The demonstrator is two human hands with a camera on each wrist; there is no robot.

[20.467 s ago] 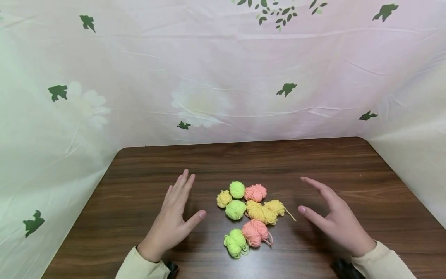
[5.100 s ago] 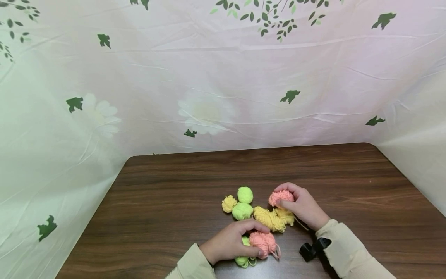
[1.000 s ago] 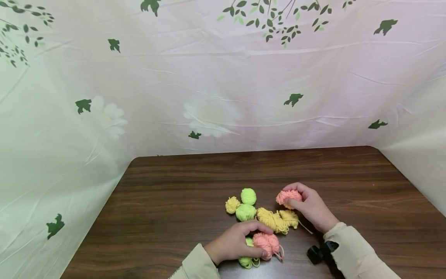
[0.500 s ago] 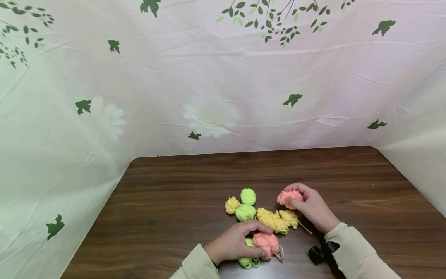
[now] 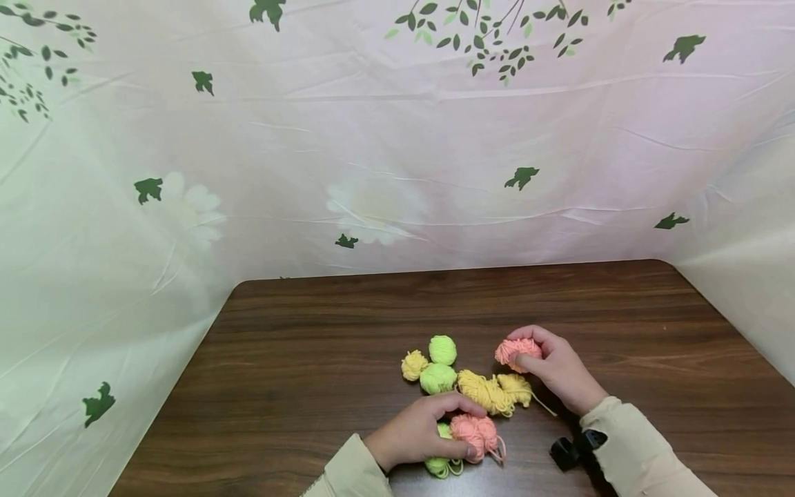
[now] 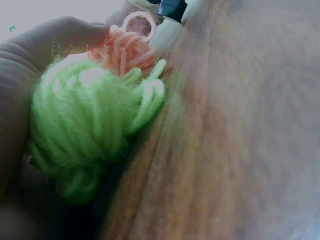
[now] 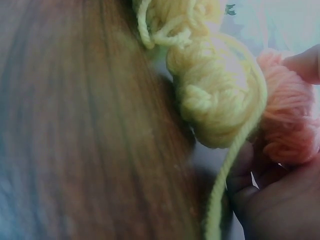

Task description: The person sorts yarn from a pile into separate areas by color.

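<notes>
My right hand [image 5: 562, 369] pinches a pink yarn ball [image 5: 514, 351] between thumb and fingers, just behind the smaller yellow yarn ball [image 5: 514, 389]. That yellow ball trails a loose strand and lies against a bigger yellow one [image 5: 483, 393]. In front, my left hand [image 5: 416, 431] curls round another pink yarn ball [image 5: 473, 433], thumb at its near side and fingers at its far side. Under the left palm sits a looped green yarn ball [image 6: 85, 110], partly hidden in the head view. The right wrist view shows the pink ball [image 7: 287, 115] between thumb and fingers.
Left of the yellow pair, two green yarn balls [image 5: 437, 379] and a small yellow one [image 5: 414, 365] lie grouped on the dark wooden table [image 5: 298, 359]. A patterned cloth [image 5: 397, 138] hangs behind the table's far edge. A black wrist device [image 5: 574, 450] is on the right sleeve.
Both hands were earlier open and apart; each has since taken hold of a pink yarn ball. The right one's ball has moved right, away from the green ball, slightly further in the last second.
</notes>
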